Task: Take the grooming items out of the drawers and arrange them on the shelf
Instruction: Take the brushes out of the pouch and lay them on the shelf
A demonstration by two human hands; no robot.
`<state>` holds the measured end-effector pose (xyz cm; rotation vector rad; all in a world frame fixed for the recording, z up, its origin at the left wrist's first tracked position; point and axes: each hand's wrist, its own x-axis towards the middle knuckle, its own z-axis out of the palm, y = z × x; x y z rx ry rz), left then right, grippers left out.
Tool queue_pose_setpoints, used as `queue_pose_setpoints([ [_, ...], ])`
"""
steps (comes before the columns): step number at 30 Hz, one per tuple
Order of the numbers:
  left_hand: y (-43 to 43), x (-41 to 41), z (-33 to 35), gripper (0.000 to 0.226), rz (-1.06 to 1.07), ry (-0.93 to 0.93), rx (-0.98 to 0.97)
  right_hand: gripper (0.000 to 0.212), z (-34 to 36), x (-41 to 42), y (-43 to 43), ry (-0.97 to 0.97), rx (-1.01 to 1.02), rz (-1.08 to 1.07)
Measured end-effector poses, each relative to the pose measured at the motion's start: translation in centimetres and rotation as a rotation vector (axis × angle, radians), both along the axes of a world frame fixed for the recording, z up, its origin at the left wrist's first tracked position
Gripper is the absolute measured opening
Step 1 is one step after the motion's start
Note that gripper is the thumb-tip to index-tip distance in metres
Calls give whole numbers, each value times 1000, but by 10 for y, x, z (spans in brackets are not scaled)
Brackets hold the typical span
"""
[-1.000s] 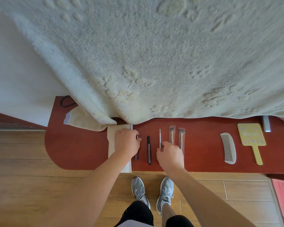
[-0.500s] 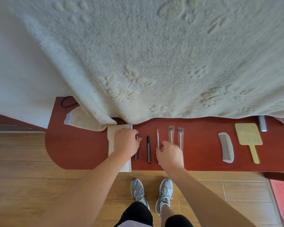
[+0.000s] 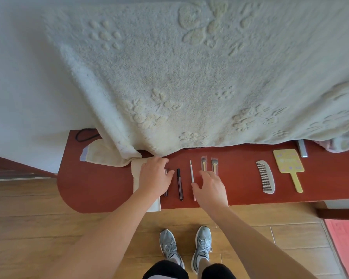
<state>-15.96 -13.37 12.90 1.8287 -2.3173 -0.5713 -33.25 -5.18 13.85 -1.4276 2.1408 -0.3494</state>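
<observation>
A row of grooming items lies on the red shelf [image 3: 89, 184]. My left hand [image 3: 155, 176] rests on a folded cream cloth [image 3: 138, 168], its fingertips touching a thin dark pencil [image 3: 166, 193]. Right of it lie a black pen-like stick [image 3: 179, 183] and a thin silver tool [image 3: 191, 172]. My right hand [image 3: 210, 188] hovers with spread fingers beside the silver tool, just below two small wrapped brushes [image 3: 209, 165]. Farther right lie a grey comb [image 3: 266, 179] and a yellow hand mirror [image 3: 289, 163].
A large cream towel [image 3: 189, 77] hangs over the back of the shelf. A beige pouch [image 3: 97, 155] and a black hair tie [image 3: 85, 135] lie at the left end, a silver object [image 3: 301, 148] at the back right. Wooden floor and my shoes [image 3: 186, 246] are below.
My right hand has let go of the thin silver tool and opened, drawing slightly right. My left hand has flattened on the cloth.
</observation>
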Motion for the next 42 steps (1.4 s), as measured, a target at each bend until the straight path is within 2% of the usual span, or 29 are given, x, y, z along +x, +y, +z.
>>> queue_pose_setpoints([
  [5, 11, -6, 14, 53, -93, 69, 3, 42, 11, -9, 11, 43, -32, 6],
  [10, 20, -19, 27, 59, -170, 88, -15, 60, 19, -29, 21, 131, -27, 9],
  [18, 38, -68, 40, 62, -235, 51, 12, 64, 31, -88, 42, 178, -11, -51],
  [35, 88, -319, 64, 58, -408, -84, -102, 59, 64, -346, 112, 288, 13, -87],
  [42, 88, -416, 73, 52, -552, 4, -113, 48, 89, -427, 141, 371, 19, -206],
])
